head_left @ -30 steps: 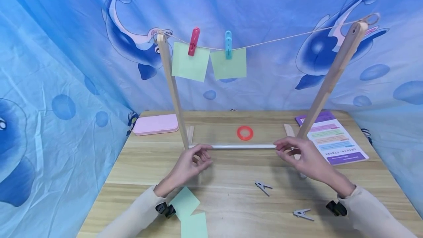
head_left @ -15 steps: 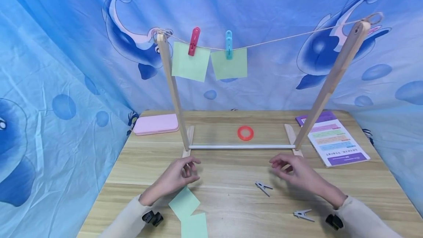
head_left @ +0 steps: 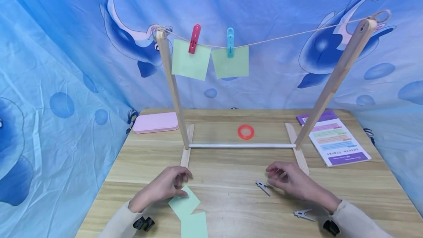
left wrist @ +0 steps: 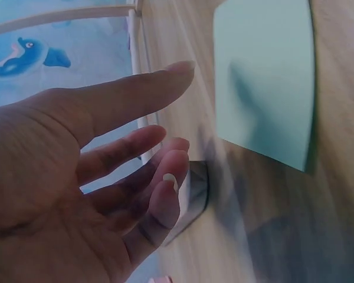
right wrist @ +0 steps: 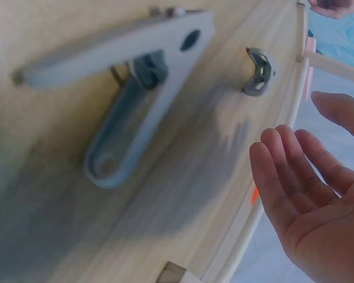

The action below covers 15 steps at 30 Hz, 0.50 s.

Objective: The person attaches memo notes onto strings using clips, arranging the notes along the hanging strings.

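Observation:
My left hand (head_left: 163,184) hovers over the table with its fingers loosely bent and nothing between them. Its thumb overlaps the edge of a pale green paper note (head_left: 185,203); a second green note (head_left: 194,226) lies nearer the front. In the left wrist view, a green note (left wrist: 264,76) lies beyond the fingertips. Bare too, my right hand (head_left: 292,181) has relaxed fingers close to a grey clothespin (head_left: 263,187). Another grey clothespin (head_left: 303,214) lies below that wrist and looms large in the right wrist view.
A wooden rack with a white crossbar (head_left: 241,145) stands ahead. From its string, a red clothespin (head_left: 195,39) and a blue clothespin (head_left: 230,42) hold green notes. Around it lie a pink case (head_left: 156,122), a red ring (head_left: 246,137) and a purple-white booklet (head_left: 338,140).
Both hands have come away from the crossbar and drawn back toward me, the left toward the loose notes, the right toward the grey clothespins.

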Tool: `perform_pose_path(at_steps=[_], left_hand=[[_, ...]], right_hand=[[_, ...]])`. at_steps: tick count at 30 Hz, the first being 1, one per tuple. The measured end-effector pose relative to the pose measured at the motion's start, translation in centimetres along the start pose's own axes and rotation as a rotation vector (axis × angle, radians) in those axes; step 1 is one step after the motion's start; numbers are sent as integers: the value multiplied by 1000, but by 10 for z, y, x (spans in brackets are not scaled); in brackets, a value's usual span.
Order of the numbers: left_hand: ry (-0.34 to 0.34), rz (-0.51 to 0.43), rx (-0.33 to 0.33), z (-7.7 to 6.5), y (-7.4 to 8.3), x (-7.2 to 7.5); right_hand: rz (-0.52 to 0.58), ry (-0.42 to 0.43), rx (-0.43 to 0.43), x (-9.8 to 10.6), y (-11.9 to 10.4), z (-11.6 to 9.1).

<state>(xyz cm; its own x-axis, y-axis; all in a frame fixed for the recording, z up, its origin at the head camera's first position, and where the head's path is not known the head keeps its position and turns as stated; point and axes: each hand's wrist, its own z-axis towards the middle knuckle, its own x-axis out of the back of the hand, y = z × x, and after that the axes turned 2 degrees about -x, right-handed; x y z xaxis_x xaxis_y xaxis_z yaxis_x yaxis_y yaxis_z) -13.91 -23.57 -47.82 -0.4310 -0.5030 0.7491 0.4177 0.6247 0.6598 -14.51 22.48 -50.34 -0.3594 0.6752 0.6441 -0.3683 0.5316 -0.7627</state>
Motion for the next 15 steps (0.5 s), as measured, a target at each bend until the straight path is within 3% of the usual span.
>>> perform_pose_path(at_steps=[7, 15], left_hand=[[-27, 7, 19, -6, -6, -4], [-54, 26, -10, -9, -9, -9]], right_hand=[[-7, -3, -25, -10, 4, -3], [-10, -30, -34, -16, 6, -5]])
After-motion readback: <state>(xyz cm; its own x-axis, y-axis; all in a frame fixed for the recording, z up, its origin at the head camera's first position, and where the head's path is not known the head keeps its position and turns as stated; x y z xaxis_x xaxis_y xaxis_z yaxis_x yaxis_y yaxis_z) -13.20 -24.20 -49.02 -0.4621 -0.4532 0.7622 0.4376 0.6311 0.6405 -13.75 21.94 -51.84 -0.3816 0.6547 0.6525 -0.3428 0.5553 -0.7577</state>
